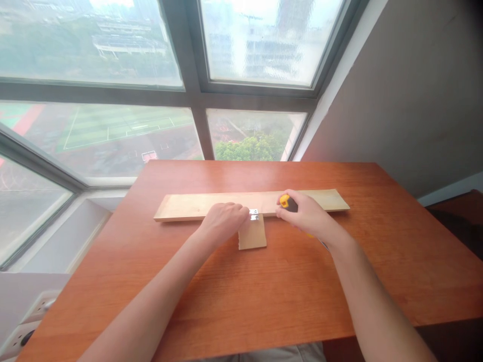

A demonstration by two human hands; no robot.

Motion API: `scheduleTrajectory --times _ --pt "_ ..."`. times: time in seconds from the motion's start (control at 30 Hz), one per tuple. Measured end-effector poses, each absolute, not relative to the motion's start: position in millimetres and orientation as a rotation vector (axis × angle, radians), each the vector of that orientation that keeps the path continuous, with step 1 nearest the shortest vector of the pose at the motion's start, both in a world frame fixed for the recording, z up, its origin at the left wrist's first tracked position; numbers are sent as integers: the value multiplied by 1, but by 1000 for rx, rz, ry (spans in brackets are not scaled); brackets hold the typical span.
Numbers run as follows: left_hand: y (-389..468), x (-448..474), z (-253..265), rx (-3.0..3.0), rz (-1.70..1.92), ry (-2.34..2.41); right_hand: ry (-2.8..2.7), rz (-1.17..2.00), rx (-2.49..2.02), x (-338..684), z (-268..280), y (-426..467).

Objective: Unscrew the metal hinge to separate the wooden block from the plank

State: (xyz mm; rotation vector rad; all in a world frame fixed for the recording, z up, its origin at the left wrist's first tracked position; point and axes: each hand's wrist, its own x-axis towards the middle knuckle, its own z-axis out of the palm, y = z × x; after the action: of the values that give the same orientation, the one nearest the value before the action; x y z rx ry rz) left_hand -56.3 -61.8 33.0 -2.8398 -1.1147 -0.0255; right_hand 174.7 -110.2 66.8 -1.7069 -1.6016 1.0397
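Note:
A long pale wooden plank (226, 203) lies crosswise on the table, with a small flat brown board (252, 235) butted against its near edge. Across the joint sits a small silver metal hinge (254, 214) with holes in it. My left hand (226, 219) is closed at the hinge's left side, fingertips on it and partly hidden. Just to the right, over the plank's near edge, my right hand (304, 210) wraps round a screwdriver (285, 201) with a yellow-and-black handle. Its thin shaft shows below the wrist, and the rest is covered by the hand.
The reddish-brown wooden table (264, 296) reaches to the windows (249, 133) at the back. A grey wall (407, 95) slopes down on the right. At the lower left, wall sockets (18, 337) sit beside the table edge.

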Motion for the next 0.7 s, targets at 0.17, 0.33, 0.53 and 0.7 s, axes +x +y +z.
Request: scheduleTrajectory --times 0.17,0.33,0.53,0.7 --pt "-62 -57 27 -2806 -141 -1176 -1713 1054 -1884 153 50 -113" --pt "-62 -57 20 -2792 -192 -1188 -1628 1215 -1925 142 27 -106" --pt "-66 -55 21 -2773 -184 -1243 -1620 1230 -1911 140 20 -103" --pt "-69 -54 29 -2805 -87 -1263 -1621 1189 -1921 140 19 -105"
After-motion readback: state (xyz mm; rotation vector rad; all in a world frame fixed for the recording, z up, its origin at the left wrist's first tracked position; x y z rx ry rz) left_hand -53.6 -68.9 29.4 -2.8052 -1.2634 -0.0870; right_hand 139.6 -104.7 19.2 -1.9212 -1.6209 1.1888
